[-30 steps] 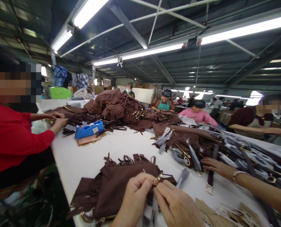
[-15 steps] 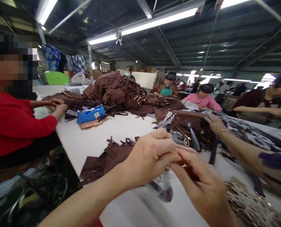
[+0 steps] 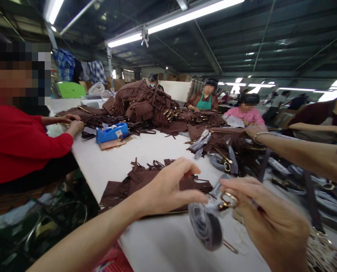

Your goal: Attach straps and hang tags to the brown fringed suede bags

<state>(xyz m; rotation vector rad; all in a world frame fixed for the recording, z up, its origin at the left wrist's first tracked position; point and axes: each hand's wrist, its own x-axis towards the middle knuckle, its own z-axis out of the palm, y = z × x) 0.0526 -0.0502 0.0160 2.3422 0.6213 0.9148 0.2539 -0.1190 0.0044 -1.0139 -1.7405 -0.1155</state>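
Observation:
My right hand [image 3: 267,215] pinches a coiled strap by its gold clasp end. The dark coil [image 3: 206,228], partly wrapped in clear plastic, hangs below those fingers above the white table. Just left of it, my left hand [image 3: 171,190] has its thumb and fingers apart with nothing between them. Beneath and beyond my left hand lies a brown fringed bag [image 3: 142,183], its fringe spread toward the far side. A thin loop-shaped piece [image 3: 230,246] rests on the table beside the coil.
A big heap of brown fringed bags [image 3: 140,102] covers the table's far side. A blue tape dispenser [image 3: 112,132] sits left. At right, a co-worker's braceleted hand [image 3: 256,132] reaches over bags and wrapped straps [image 3: 324,204]. White strings [image 3: 325,253] lie near right. A red-sleeved person [image 3: 23,143] works left.
My hands were together and have moved apart. My left hand has opened; my right hand has drawn right, with the strap coil now in plain sight. The co-worker's hand at right has shifted slightly.

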